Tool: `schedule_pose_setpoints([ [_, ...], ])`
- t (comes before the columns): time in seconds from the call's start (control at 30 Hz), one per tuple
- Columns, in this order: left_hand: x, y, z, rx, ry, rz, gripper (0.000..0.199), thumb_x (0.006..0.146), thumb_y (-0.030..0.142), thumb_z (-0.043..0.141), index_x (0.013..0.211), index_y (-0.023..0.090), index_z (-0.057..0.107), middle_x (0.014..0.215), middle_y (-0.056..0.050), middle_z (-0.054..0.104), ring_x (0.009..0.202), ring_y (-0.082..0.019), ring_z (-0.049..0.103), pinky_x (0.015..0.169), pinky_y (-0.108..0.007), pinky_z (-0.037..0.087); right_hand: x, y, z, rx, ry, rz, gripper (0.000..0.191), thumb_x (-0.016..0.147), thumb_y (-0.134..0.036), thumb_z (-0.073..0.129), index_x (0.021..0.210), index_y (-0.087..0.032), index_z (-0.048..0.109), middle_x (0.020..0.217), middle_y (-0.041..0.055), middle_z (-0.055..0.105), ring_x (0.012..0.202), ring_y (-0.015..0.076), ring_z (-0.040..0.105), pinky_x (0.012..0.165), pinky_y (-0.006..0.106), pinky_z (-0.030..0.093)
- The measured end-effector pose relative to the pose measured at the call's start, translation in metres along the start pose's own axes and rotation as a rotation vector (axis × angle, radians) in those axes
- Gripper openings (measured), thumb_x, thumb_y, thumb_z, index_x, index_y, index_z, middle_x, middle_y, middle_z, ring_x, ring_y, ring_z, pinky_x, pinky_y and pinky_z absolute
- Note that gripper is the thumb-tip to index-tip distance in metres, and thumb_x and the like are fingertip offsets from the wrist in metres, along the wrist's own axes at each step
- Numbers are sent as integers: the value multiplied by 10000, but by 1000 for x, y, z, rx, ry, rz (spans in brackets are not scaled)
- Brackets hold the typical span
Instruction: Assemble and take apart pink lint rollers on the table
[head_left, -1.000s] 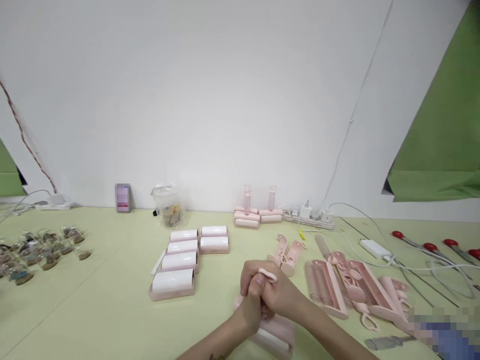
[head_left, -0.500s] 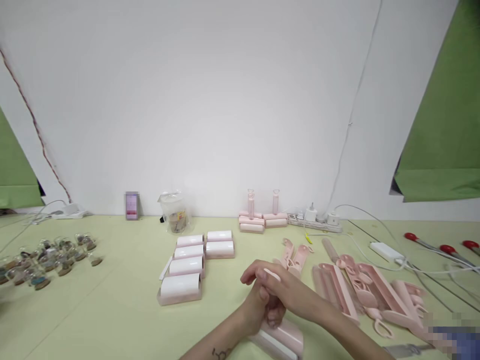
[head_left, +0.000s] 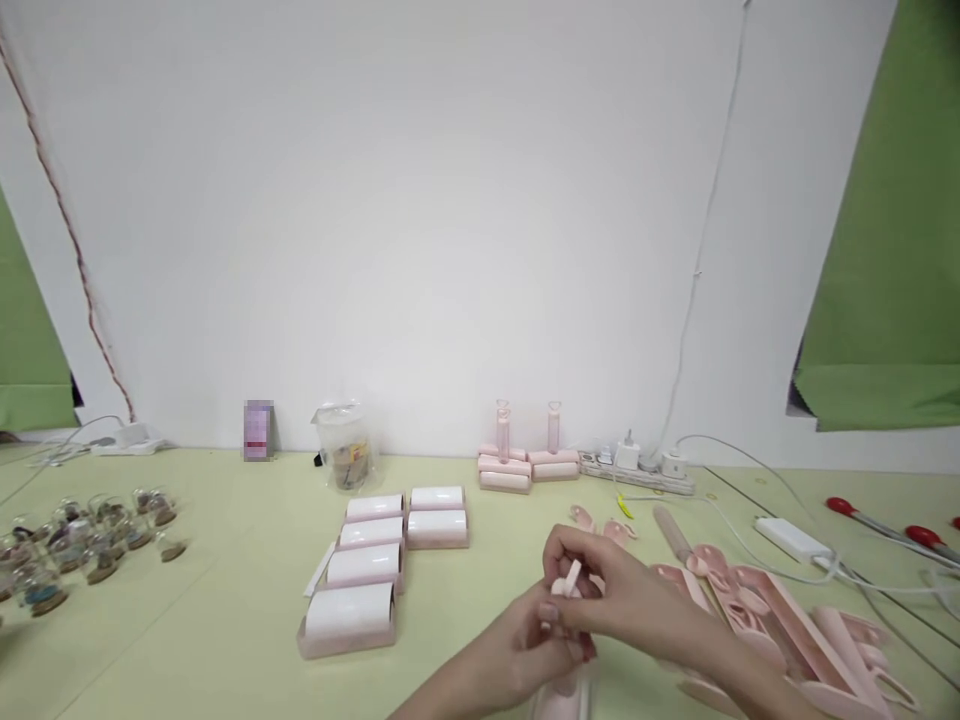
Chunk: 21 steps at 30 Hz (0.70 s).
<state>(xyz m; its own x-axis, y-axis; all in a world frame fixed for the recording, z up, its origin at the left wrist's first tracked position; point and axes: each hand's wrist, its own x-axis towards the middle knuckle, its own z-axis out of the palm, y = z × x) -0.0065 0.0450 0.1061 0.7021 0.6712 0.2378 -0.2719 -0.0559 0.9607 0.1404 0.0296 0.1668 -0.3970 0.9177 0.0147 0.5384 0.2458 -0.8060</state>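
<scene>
A small pale pink piece (head_left: 572,577) is pinched between the fingers of both hands, just above the near part of the tabletop (head_left: 217,610). The left hand (head_left: 517,650) grips it from below, and the right hand (head_left: 619,590) curls around its upper end; the fingers hide most of it. Directly beneath lies a pink case (head_left: 559,700), partly covered by the hands; whether it touches the piece, I cannot tell. Just behind the right hand are two pink clips (head_left: 616,531), partly hidden. To the right, pink trays (head_left: 802,630) lie crowded together with loose pink parts. Left of the hands, six white rolls (head_left: 349,613) sit in two columns, a thin white strip (head_left: 320,570) beside them. Near the wall, clear tubes (head_left: 553,430) stand upright by pink rollers (head_left: 504,475), next to a power strip (head_left: 645,476). Small glass domes (head_left: 97,565) cluster far left.
</scene>
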Motion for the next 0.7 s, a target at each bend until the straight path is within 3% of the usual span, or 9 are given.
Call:
schedule_pose_setpoints([
  [0.13,0,0,2,35,81,117,359,627,241,681,935,168,509,875,-13,507,825,-144,491,720,-235,380,2,-1,-8,26,-114,-124,161,694,-315,627,799,-197,601,803,-1,541,759,149,504,655,239,400],
  [0.2,1,-4,3,12,85,40,302,623,270,682,835,163,495,728,16,505,654,-114,518,577,-210,389,3,-1,-4,47,-150,-172,193,711,-358,611,832,-208,613,852,3,500,798,154,504,705,256,410],
  [0.27,2,-9,4,4,40,-51,261,660,336,643,730,160,463,545,58,447,435,-63,443,431,-186,328,6,1,2,48,-108,-230,224,748,-406,565,875,-228,610,898,8,451,822,150,498,733,267,413],
  [0.4,-2,-12,6,-36,-16,-107,257,662,362,618,672,175,443,413,108,359,306,-23,302,358,-181,258,9,4,14,51,2,-328,268,813,-446,458,916,-244,601,981,35,435,866,165,492,755,297,416],
  [0.57,-10,-11,14,-56,73,-194,175,559,193,629,516,168,460,401,92,406,334,-21,311,353,-164,210,0,-9,22,107,-82,-295,245,852,-384,408,924,-245,597,1046,42,510,970,184,497,840,314,399],
  [0.7,-5,-22,29,-111,161,-224,196,594,190,546,416,154,470,361,74,396,331,-36,329,363,-164,229,-4,-15,30,117,8,-188,212,822,-355,441,893,-233,599,945,33,593,934,199,528,853,324,390],
])
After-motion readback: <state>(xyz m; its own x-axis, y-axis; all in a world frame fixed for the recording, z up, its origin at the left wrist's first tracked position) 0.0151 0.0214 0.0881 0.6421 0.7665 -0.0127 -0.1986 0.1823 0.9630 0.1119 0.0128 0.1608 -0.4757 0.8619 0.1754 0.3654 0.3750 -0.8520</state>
